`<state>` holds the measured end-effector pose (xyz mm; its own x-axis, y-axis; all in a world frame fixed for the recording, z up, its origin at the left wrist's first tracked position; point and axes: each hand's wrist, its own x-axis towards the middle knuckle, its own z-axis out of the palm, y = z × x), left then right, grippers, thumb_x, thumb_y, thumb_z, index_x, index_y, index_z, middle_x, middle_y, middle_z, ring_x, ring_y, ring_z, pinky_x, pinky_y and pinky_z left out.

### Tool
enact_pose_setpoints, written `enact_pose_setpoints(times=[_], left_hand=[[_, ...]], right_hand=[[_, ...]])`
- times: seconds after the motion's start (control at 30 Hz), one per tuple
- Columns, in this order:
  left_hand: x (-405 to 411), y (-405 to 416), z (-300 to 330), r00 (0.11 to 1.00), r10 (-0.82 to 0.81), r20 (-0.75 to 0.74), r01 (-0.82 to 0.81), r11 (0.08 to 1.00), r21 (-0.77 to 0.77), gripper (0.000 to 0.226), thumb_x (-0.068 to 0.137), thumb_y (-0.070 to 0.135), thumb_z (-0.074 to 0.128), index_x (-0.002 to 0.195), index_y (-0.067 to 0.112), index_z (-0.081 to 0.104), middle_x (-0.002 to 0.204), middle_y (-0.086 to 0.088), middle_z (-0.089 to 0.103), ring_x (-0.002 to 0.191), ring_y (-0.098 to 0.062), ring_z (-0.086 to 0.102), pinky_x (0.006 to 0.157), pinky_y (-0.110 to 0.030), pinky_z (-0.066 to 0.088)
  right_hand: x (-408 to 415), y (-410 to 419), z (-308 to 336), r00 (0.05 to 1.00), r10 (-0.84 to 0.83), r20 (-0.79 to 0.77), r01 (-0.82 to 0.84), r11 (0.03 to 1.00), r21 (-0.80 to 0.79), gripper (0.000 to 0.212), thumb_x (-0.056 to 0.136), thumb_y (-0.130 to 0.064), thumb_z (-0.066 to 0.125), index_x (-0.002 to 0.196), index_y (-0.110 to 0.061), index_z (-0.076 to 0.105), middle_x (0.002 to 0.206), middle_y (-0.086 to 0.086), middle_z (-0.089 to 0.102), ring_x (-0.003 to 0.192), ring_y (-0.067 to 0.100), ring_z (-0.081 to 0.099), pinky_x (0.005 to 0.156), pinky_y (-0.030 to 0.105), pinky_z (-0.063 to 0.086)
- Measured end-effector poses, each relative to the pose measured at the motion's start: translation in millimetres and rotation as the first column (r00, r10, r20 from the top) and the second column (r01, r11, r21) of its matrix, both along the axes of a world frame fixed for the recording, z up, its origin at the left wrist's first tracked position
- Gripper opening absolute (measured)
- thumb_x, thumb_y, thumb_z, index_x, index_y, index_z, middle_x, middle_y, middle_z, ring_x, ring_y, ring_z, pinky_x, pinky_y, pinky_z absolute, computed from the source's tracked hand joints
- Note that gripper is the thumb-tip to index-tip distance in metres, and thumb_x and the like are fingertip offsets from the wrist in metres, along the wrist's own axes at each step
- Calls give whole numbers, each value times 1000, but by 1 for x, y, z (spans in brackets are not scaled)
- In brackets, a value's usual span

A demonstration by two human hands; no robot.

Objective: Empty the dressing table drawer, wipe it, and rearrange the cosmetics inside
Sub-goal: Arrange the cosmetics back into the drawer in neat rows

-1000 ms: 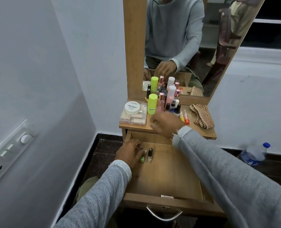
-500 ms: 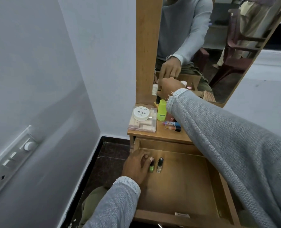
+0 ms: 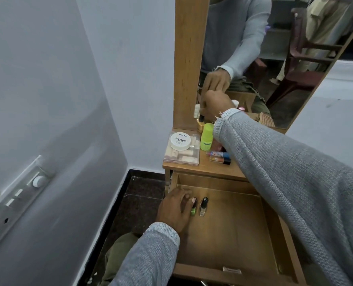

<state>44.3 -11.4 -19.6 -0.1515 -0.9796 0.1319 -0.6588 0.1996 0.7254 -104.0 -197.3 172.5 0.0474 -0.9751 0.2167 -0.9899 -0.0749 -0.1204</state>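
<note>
The wooden drawer stands pulled open below the dressing table top. Two small nail polish bottles lie at its back left: a green one and a clear one with a black cap. My left hand rests there, fingertips touching the green bottle. My right hand reaches to the back of the table top by the mirror and grips a small black-capped bottle. A lime green bottle, a white nail polish remover tub on a clear box, and two tubes stand on the top.
The mirror in a wooden frame rises behind the table top. A white wall corner is close on the left, with a switch panel. Dark floor tiles lie left of the drawer. My right sleeve hides the table's right side.
My right hand went from the front of the table top to the back by the mirror and took hold of a small bottle. The left hand stays by the green bottle.
</note>
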Motion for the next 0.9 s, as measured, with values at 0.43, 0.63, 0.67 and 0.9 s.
enact_pose_setpoints(times=[0.43,0.63,0.67,0.9], left_hand=[[-2,7,3,984,-91,156,95,995,-20,30,88,26,63,116,17,62,117,1,62,110,-16,56,91,-18,35],[-3,9,4,962,-119,245,125,992,-8,32,87,16,63,119,16,60,120,-2,61,112,-20,55,96,-27,40],[-3,9,4,959,-122,255,128,992,-9,31,88,15,62,119,17,60,120,-2,62,112,-21,56,96,-27,40],[-5,8,4,961,-105,256,117,993,-33,29,90,12,60,118,15,62,119,-5,64,111,-23,57,97,-28,41]], right_hand=[[-38,130,11,952,229,205,-205,970,-131,12,81,-22,67,69,-21,71,70,-6,67,62,9,62,61,29,54],[-51,184,-69,958,181,223,-201,977,71,13,87,-22,65,78,-14,70,72,-4,66,63,9,61,54,15,40],[-52,188,-82,959,163,231,-192,976,107,13,87,-23,64,79,-15,70,73,-5,65,63,8,59,55,15,40],[-47,194,-136,975,40,218,-98,961,260,22,85,-24,62,64,-17,65,60,-2,63,55,13,58,55,29,51]])
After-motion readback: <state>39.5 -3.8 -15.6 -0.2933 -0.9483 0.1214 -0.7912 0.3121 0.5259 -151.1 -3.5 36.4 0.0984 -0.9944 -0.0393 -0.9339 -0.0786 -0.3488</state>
